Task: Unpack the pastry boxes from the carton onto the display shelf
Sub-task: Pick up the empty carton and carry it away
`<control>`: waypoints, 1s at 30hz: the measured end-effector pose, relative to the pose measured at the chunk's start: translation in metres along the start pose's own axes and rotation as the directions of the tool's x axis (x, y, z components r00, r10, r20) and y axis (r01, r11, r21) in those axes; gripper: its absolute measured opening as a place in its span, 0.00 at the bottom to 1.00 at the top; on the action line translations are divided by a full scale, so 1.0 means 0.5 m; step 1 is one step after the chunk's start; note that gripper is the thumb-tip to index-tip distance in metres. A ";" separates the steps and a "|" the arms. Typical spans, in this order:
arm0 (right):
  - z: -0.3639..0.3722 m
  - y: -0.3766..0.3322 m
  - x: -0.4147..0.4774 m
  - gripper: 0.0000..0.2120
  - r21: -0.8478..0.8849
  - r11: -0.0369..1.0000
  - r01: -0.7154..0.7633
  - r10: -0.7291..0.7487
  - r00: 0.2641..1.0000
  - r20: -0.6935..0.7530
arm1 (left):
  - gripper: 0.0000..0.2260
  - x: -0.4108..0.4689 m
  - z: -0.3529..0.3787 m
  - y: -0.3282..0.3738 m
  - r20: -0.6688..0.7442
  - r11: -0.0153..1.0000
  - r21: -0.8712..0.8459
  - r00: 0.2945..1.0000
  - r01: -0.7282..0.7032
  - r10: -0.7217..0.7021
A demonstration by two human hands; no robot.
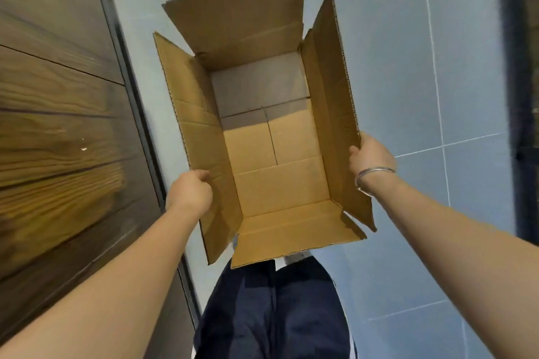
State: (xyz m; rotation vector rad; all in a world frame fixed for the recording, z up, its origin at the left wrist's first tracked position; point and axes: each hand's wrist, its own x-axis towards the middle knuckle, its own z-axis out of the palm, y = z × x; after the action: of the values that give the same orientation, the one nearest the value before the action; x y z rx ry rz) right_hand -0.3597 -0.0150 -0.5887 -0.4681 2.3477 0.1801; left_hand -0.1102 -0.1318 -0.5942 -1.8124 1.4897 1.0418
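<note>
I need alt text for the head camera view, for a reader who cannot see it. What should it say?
Seen from above, an open, empty cardboard carton is held by its two long side flaps, the left hand on one and the right hand, with a metal bracelet, on the other. Below are a grey tiled floor and dark trousers; a wood-grain panel stands at left.

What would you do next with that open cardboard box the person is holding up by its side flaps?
Probably set the carton down or put it aside. Its inside shows only bare cardboard, with no pastry boxes left in it. The left hand and the right hand each grip a side flap, with all four flaps open, and it hangs above the tiled floor, so lowering it looks like the natural small step.
</note>
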 end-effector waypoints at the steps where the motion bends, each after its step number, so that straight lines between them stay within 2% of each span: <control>1: -0.048 -0.015 -0.032 0.17 0.015 1.000 0.001 -0.001 1.000 -0.016 | 0.23 -0.036 -0.044 0.010 -0.012 1.000 -0.012 1.000 -0.014 0.014; 5: -0.214 -0.066 -0.137 0.15 0.070 0.997 0.017 -0.012 0.998 -0.069 | 0.24 -0.154 -0.201 0.046 -0.100 0.994 -0.011 0.989 -0.110 0.108; 10: -0.416 -0.135 -0.268 0.14 0.181 0.981 0.071 -0.042 0.986 -0.161 | 0.24 -0.292 -0.394 0.100 -0.249 0.971 0.016 0.939 -0.240 0.236; 15: -0.571 -0.182 -0.346 0.17 0.303 0.940 0.157 -0.080 0.965 -0.251 | 0.24 -0.383 -0.543 0.170 -0.317 0.958 -0.062 0.916 -0.279 0.246; 20: -0.701 -0.183 -0.327 0.16 0.313 0.937 0.159 -0.050 0.943 -0.328 | 0.22 -0.419 -0.639 0.274 -0.330 0.930 -0.125 0.898 -0.346 0.290; 23: -0.774 -0.179 -0.280 0.16 0.381 0.910 0.162 -0.029 0.943 -0.330 | 0.22 -0.421 -0.692 0.366 -0.334 0.912 -0.140 0.885 -0.386 0.323; 30: -1.001 -0.205 -0.126 0.18 0.361 0.921 0.143 -0.016 0.943 -0.333 | 0.23 -0.402 -0.788 0.646 -0.297 0.896 -0.113 0.875 -0.429 0.381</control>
State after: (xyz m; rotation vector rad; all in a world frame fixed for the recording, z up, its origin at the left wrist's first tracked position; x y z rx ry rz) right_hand -0.5958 -0.2215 -0.1808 -0.4231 2.5917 -0.4215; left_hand -0.3573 -0.4176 -0.1978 -1.8607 2.0713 1.1898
